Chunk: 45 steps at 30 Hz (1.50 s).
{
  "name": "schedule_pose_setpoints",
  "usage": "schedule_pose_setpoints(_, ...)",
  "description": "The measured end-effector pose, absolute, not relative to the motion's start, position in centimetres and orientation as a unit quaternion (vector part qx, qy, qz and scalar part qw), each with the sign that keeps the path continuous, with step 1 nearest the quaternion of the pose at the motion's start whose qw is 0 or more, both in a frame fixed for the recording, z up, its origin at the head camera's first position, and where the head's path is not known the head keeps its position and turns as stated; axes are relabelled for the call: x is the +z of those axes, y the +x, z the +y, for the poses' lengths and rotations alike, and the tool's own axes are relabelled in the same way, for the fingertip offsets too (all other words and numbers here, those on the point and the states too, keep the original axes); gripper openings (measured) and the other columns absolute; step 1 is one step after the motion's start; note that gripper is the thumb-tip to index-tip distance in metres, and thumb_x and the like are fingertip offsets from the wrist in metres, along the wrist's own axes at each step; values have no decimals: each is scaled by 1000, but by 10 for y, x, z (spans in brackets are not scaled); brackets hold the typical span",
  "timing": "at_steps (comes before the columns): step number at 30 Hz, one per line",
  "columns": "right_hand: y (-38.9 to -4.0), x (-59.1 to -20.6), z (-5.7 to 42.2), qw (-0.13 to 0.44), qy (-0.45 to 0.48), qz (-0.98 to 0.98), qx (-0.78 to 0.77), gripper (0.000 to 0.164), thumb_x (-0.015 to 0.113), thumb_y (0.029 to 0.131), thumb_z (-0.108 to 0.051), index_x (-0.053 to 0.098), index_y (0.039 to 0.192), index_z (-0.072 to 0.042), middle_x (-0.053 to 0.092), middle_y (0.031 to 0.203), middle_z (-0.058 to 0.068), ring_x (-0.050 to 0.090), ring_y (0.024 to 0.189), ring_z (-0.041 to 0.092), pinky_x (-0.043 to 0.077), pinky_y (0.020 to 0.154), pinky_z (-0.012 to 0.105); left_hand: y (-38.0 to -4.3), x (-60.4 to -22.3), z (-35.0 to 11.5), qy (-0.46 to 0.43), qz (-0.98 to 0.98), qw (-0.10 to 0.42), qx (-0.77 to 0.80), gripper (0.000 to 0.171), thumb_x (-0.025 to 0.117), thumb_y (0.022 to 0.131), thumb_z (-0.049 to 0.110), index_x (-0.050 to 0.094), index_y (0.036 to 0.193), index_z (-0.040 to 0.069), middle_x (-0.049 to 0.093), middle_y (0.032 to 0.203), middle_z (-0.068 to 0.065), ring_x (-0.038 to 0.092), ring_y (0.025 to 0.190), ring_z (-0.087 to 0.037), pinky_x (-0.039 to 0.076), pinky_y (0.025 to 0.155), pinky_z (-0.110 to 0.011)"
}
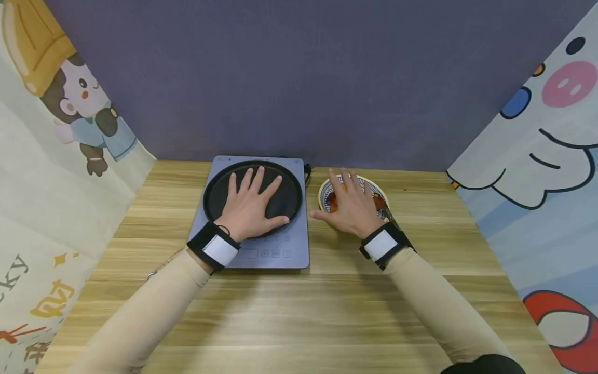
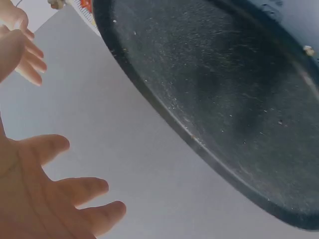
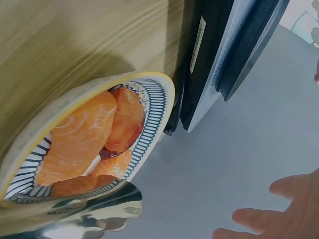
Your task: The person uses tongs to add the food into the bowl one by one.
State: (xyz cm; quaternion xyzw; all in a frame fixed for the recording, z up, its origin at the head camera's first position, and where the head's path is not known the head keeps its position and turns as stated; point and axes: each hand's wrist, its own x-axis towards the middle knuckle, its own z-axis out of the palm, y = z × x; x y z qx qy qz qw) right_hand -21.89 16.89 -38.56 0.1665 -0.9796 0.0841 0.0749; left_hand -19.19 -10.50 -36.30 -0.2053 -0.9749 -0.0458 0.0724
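Observation:
My left hand (image 1: 249, 208) is held flat with fingers spread over a round black pan (image 1: 219, 192). In the left wrist view a gap shows between that hand and the pan (image 2: 209, 94), whose surface has small specks. The right hand (image 1: 350, 208), also spread, hovers over a patterned bowl (image 1: 322, 195) with a yellow rim. Orange salmon-like pieces (image 3: 82, 134) lie in the bowl, seen in the right wrist view. Metal tongs (image 3: 99, 214) with a scalloped end lean at the bowl's edge. Neither hand holds anything.
The pan sits on a grey induction cooktop (image 1: 299, 249) with touch controls along its front. A black cord (image 1: 307, 173) shows behind it at the right. A wooden table (image 1: 289, 322) carries everything, with a dark panel (image 1: 303, 78) at the back and cartoon-printed sheets at both sides.

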Motion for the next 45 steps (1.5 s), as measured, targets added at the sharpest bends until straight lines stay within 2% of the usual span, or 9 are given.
schedule_pose_setpoints(7,-209,-384,176,73,163,-979,98,108,56,72,-79,8,154,-29,17,155,18,18,140,43,15,106,64,-179,-362,-115,-216,-973,71,-47,94,56,78,74,23,152,26,16,155,-21,12,142,-42,4,107,-65)
schedule_pose_setpoints(15,-201,-383,190,84,168,-978,92,110,47,69,-88,18,153,-23,23,152,19,23,139,41,18,106,63,-163,-359,-120,-233,-968,73,-54,95,59,78,71,25,152,24,18,154,-23,14,141,-44,7,107,-65)
schedule_pose_setpoints(19,-197,-385,198,88,173,-976,96,110,45,69,-88,17,153,-22,24,152,19,24,139,40,18,105,64,-154,-360,-123,-235,-967,78,-54,94,61,78,70,27,151,22,20,153,-24,16,140,-45,10,106,-65)
schedule_pose_setpoints(24,-192,-390,208,91,175,-976,94,110,48,70,-86,12,154,-24,24,152,20,23,139,39,18,105,64,-144,-362,-128,-232,-968,79,-55,92,61,78,69,29,151,22,22,152,-24,18,139,-45,12,106,-65)
schedule_pose_setpoints(35,-182,-395,224,75,156,-979,110,109,52,70,-84,21,152,-18,24,151,22,19,141,39,16,105,65,-124,-369,-142,-214,-971,77,-74,88,64,81,62,32,150,19,26,150,-27,21,137,-48,14,103,-68)
schedule_pose_setpoints(45,-178,-396,235,70,142,-981,115,111,54,70,-83,24,151,-13,25,151,22,23,137,44,17,103,67,-107,-376,-155,-187,-976,76,-85,84,68,80,56,38,147,15,29,147,-29,26,134,-50,13,100,-72)
